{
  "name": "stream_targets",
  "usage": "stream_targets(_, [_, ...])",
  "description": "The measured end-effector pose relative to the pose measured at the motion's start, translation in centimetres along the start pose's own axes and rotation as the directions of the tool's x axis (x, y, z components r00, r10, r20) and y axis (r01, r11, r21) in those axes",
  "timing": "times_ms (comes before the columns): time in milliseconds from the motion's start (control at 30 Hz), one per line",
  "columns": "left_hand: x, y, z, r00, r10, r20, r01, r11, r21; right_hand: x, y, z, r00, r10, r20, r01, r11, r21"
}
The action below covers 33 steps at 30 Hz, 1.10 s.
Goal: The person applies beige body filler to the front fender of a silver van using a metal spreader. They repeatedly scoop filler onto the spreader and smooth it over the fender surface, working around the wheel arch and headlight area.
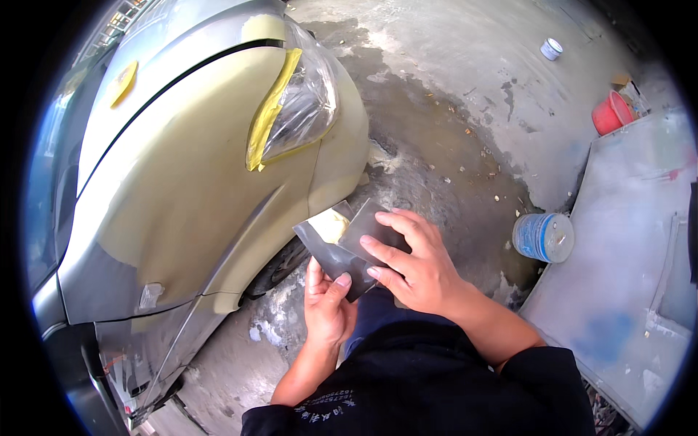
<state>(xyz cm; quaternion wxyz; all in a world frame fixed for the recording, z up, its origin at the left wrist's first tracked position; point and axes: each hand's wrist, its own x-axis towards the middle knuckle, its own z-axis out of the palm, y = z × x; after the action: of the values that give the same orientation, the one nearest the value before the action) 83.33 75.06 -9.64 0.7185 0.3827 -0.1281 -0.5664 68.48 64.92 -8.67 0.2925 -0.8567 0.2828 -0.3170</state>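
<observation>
In front of my body, my left hand (pixel 329 309) grips a dark flat putty spreader (pixel 325 251) by its lower edge, thumb on top. Pale cream putty (pixel 329 226) lies on the spreader's far part. A second dark spreader (pixel 361 227) is in my right hand (pixel 416 265), fingers spread over its upper face. The two spreaders overlap, and the second partly covers the first. Just beyond them stands a car's front fender (pixel 189 167), patched in beige and grey. Its headlight (pixel 305 105) is wrapped in clear plastic edged with yellow masking tape (pixel 272 116).
A blue-and-white bucket (pixel 543 237) stands to my right beside a large grey panel (pixel 618 196). Farther off are a red bucket (pixel 613 112) and a small white tub (pixel 551 49). The concrete floor (pixel 465 43) has a dark wet patch with scattered crumbs. The car's tyre (pixel 280 267) shows below the fender.
</observation>
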Motion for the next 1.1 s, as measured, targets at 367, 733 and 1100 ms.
stream_targets(367, [0.5, 0.1, -6.6, 0.924, 0.306, 0.231, -0.379, 0.640, 0.669, -3.6, 7.5, 3.8, 0.947, 0.308, 0.093, -0.311, 0.802, 0.511])
stream_targets(733, [-1.2, -12.1, -22.8, 0.987, 0.039, -0.154, 0.012, 0.948, 0.317, 4.0, 19.6, 13.6, 0.974, 0.202, -0.107, -0.164, 0.944, 0.287])
stream_targets(1100, [4.7, -21.5, -35.8, 0.966, 0.260, -0.001, -0.254, 0.941, 0.224, 8.6, 22.8, 20.7, 0.892, -0.126, -0.433, 0.098, 0.991, -0.087])
